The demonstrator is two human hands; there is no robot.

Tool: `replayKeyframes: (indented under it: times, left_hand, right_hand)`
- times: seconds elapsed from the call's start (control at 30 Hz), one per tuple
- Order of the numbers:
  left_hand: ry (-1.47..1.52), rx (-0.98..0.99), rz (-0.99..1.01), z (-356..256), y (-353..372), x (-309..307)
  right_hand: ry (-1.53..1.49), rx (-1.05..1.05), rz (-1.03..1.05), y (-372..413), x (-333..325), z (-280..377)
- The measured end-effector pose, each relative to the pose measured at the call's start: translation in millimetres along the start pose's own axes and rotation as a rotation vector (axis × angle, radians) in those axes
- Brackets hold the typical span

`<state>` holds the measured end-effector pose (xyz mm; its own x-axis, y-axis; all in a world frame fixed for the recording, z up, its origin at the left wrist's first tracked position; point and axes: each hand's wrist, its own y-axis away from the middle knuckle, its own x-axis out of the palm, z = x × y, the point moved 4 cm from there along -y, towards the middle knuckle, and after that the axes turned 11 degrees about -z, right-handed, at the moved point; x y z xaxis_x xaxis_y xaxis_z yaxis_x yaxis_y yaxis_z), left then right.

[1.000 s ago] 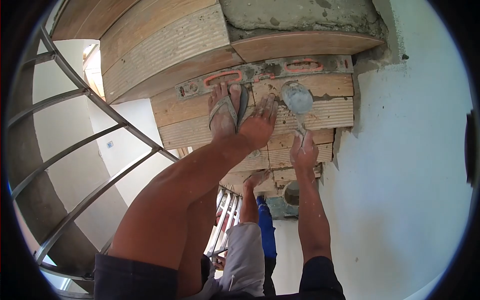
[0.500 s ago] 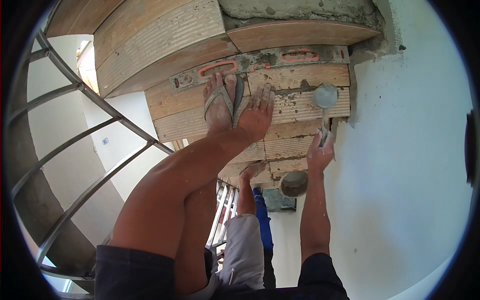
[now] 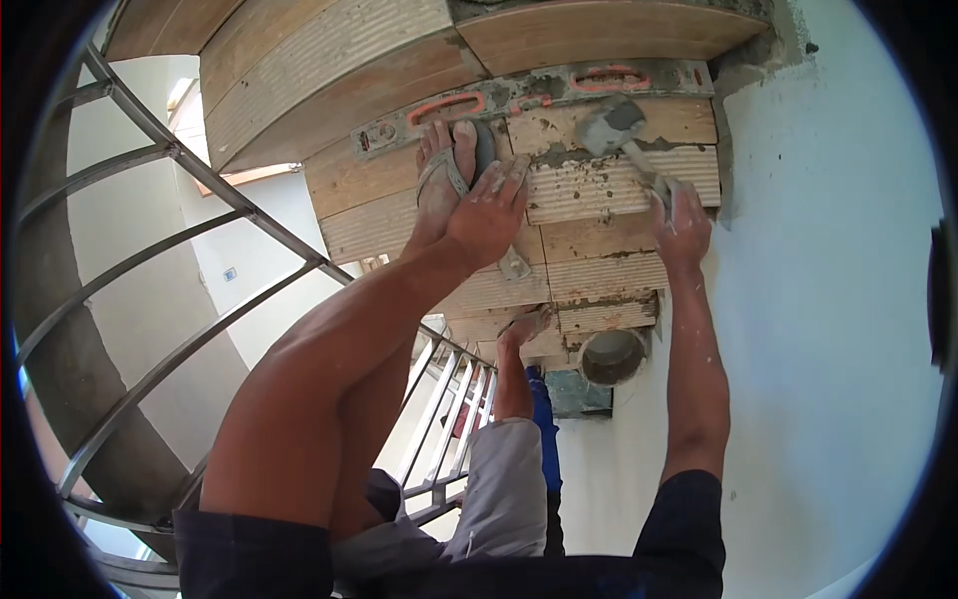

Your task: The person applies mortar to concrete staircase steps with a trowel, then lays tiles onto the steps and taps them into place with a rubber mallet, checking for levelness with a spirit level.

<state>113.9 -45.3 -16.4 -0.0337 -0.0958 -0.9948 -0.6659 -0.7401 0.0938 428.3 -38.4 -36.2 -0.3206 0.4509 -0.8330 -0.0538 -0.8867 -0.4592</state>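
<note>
My right hand (image 3: 683,222) is closed round the handle of a mallet (image 3: 607,128), whose head is slightly blurred over the upper part of the stair tread. Under it lies a wood-look tile (image 3: 609,188) with a ribbed front strip, spattered with mortar. My left hand (image 3: 487,218) rests with its fingers stretched out, dusty with mortar, at the tile's left end beside my sandalled foot (image 3: 439,195). Behind both, a mortar-smeared spirit level (image 3: 544,88) with orange-edged grips lies along the back of the tread.
A metal railing (image 3: 249,212) runs down the left side, and a pale wall (image 3: 828,270) closes the right. Below on the steps stands a round bucket (image 3: 613,357). My other foot (image 3: 524,324) is on a lower step. Bare mortar shows at the wall's edge (image 3: 773,55).
The mallet has swung up and left, its head tilting over. My right hand has shifted up and right. My left hand has slid left toward the foot. The view has shifted slightly.
</note>
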Motion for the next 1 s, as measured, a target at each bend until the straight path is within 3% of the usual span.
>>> replayKeyframes:
  times: [0.07,0.13,0.17,0.2,0.3,0.43,0.5,0.53,0.7,0.77,0.8,0.87,1.0]
  left_hand:
    - [-0.012,-0.01,0.046,-6.0,4.7,-9.0]
    - [-0.033,-0.027,0.088,-5.8,7.6,-13.5]
    - [-0.081,-0.003,0.013,-3.8,6.9,-16.6]
    - [-0.13,0.021,-0.064,-1.6,6.4,-17.3]
    - [-0.112,0.005,-0.04,-0.5,4.2,-10.1]
    - [-0.101,-0.006,-0.053,-1.9,3.2,-11.0]
    - [-0.227,0.003,0.14,-0.5,5.5,-7.0]
    - [-0.23,0.002,0.136,-1.0,3.9,-10.6]
    - [-0.075,-0.075,0.142,-3.1,0.2,-14.5]
    - [-0.077,-0.058,0.06,-4.9,-1.7,-14.1]
    - [-0.087,-0.047,-0.023,-4.2,-2.3,-16.7]
    - [-0.059,-0.055,-0.016,-3.5,-2.8,-16.0]
    - [0.005,-0.123,0.089,-8.7,-8.7,-20.4]
  right_hand:
    - [-0.1,-0.217,0.068,-18.4,-0.7,15.4]
    - [-0.116,-0.286,0.093,-25.2,2.3,19.2]
    - [-0.136,-0.359,0.109,-27.0,3.7,22.9]
    - [-0.132,-0.351,0.11,-31.4,4.4,22.7]
    - [-0.099,-0.419,0.138,-37.3,8.5,24.5]
    - [0.087,-0.217,0.107,-30.2,10.9,23.2]
    - [0.123,-0.163,0.111,-22.6,10.0,31.0]
    - [0.147,-0.128,0.048,-18.0,3.9,35.5]
    - [0.156,0.0,-0.049,15.2,-11.2,40.7]
    - [0.031,0.302,-0.167,33.4,-16.0,30.5]
    - [0.038,0.312,-0.168,40.3,-13.2,33.5]
    - [-0.361,0.845,-0.338,63.6,-7.9,20.9]
    - [-0.479,1.044,-0.162,55.9,14.1,7.1]
